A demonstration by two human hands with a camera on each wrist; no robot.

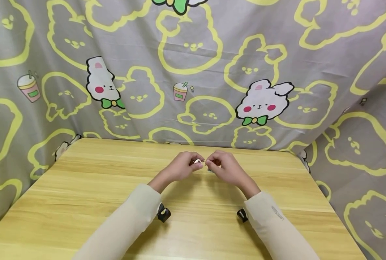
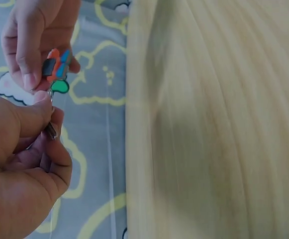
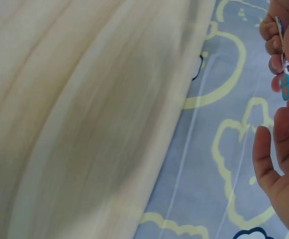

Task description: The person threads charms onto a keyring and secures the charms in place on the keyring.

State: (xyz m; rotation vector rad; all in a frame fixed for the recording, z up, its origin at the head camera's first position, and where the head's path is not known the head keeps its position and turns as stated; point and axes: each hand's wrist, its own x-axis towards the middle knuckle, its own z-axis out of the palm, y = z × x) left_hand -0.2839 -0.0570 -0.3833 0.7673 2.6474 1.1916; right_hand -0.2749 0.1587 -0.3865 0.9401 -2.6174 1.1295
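Observation:
Both hands meet above the far part of the table. My left hand pinches a slim metal piece of a keychain between thumb and fingers, its far end hidden in the palm. A small link joins this piece to an orange-and-blue charm. My right hand pinches the charm with thumb and forefinger, the other fingers spread loosely in the right wrist view. There, the charm sits between the two hands, and a thin metal strip sticks out along the left fingers. I cannot tell the metal piece's exact kind.
A light wood-grain table lies under the hands. Behind it and at both sides hangs a grey curtain with yellow outlines and white rabbit heads. Black wrist-worn devices show below the cream sleeves.

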